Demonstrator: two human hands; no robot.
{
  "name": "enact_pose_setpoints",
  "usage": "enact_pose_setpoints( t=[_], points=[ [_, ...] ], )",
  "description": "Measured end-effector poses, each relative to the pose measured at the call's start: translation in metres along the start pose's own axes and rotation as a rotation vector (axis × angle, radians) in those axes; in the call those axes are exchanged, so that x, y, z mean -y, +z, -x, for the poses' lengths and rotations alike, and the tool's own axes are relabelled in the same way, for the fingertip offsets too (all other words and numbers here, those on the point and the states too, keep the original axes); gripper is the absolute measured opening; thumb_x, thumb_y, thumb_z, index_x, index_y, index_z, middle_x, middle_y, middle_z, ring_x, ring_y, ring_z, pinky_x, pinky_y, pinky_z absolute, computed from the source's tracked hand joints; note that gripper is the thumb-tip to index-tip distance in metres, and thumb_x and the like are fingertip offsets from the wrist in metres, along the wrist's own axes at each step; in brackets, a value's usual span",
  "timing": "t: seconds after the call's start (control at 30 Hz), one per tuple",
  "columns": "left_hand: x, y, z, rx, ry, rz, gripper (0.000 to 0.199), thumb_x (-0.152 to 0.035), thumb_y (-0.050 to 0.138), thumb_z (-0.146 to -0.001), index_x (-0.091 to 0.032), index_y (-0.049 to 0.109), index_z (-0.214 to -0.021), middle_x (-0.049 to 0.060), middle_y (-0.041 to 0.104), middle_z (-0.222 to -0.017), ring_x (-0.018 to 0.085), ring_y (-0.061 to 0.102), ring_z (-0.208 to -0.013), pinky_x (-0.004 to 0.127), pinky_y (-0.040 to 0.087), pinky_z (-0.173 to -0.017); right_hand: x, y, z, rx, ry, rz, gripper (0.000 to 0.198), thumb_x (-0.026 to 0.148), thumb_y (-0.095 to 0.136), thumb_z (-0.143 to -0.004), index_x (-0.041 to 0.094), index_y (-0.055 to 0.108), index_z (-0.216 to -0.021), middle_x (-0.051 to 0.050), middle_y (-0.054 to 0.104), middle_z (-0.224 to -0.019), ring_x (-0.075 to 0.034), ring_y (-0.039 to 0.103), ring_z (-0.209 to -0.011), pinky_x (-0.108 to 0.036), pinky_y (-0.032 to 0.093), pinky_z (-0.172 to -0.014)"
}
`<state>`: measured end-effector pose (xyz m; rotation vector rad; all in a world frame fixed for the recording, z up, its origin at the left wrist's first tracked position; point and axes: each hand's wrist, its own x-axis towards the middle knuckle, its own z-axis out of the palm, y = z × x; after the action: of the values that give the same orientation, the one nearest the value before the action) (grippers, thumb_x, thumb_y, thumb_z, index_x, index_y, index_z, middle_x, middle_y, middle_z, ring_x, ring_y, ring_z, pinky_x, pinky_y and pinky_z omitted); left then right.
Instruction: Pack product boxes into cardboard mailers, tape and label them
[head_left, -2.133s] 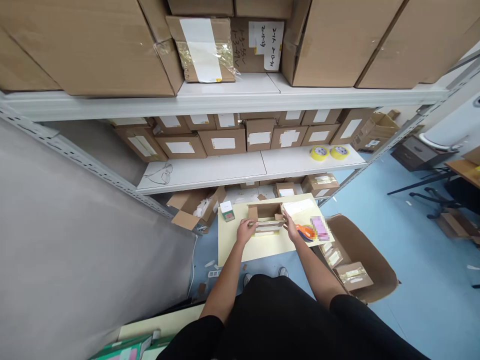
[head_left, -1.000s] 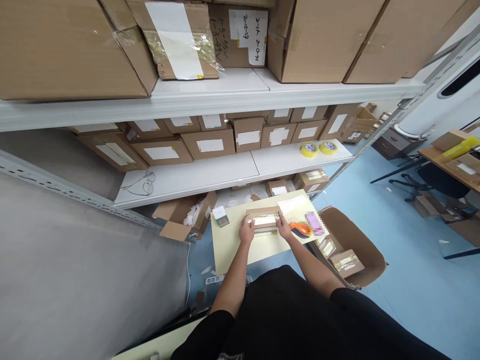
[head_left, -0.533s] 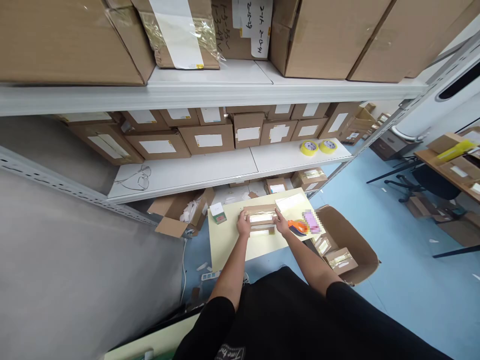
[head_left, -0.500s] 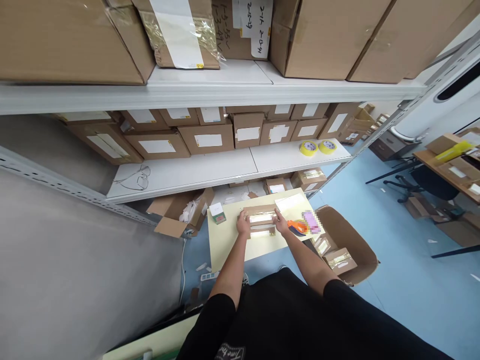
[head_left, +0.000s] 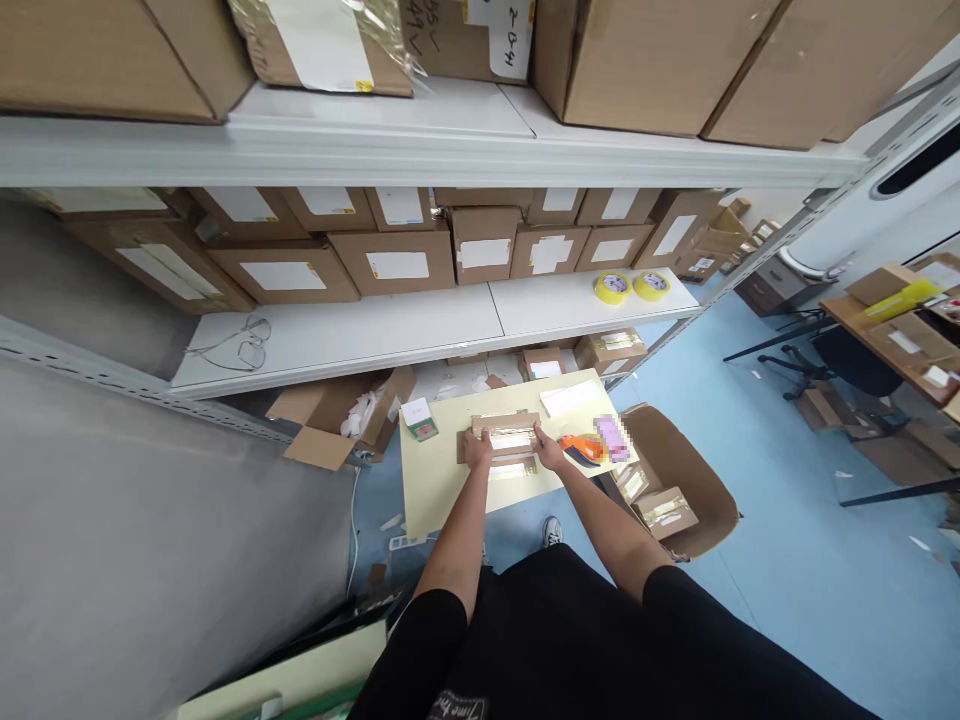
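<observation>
A small cardboard box (head_left: 510, 423) with a white label and shiny tape lies over the pale yellow table (head_left: 442, 490). My left hand (head_left: 478, 448) grips its left end, and my right hand (head_left: 549, 448) holds the right end. Beneath and nearer to me shows another taped cardboard piece with a white label (head_left: 513, 470), partly covered by the box. Just right of my right hand rests an orange tape dispenser (head_left: 583, 448). White paper sheets (head_left: 570, 397) lie at the table's back right, and a green and white small box (head_left: 419, 420) stands at the back left.
A large open carton (head_left: 682, 470) holding taped boxes stands right of the table. Another open carton (head_left: 330, 420) is at the left. Above, a shelf (head_left: 375, 335) bears glasses (head_left: 251, 345), yellow tape rolls (head_left: 613, 288) and labelled boxes. A grey wall rises at left.
The view has shifted, so the table and shelves appear slightly further left. Both hands stay on the box's ends, and the box looks slightly turned or shifted over the piece beneath.
</observation>
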<state>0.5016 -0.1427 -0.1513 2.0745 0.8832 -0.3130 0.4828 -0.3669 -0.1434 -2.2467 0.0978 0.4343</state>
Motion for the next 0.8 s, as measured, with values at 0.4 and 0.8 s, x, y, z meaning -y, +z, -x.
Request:
enact_pose_setpoints(
  t=[0.4, 0.8],
  points=[
    [0.000, -0.003, 0.010, -0.167, 0.114, -0.003, 0.073, -0.049, 0.050, -0.104, -0.019, 0.025, -0.165, 0.017, 0.056, -0.157, 0.032, 0.060, -0.139, 0.043, 0.051, -0.112, -0.037, -0.109, 0.002, -0.338, -0.249, 0.067, 0.061, 0.021, 0.054, -0.093, 0.019, 0.055, -0.153, -0.014, 0.055, -0.156, -0.029, 0.052, -0.144, -0.048, 0.041, -0.124],
    [-0.010, 0.003, 0.006, -0.245, 0.010, -0.139, 0.055, -0.039, 0.061, -0.098, -0.019, 0.050, -0.148, 0.016, 0.076, -0.122, 0.032, 0.074, -0.112, 0.045, 0.058, -0.099, -0.136, -0.124, 0.005, -0.112, 0.066, 0.075, 0.044, 0.023, 0.058, -0.092, 0.012, 0.066, -0.133, -0.016, 0.071, -0.131, -0.029, 0.066, -0.119, -0.038, 0.052, -0.103]
  ],
)
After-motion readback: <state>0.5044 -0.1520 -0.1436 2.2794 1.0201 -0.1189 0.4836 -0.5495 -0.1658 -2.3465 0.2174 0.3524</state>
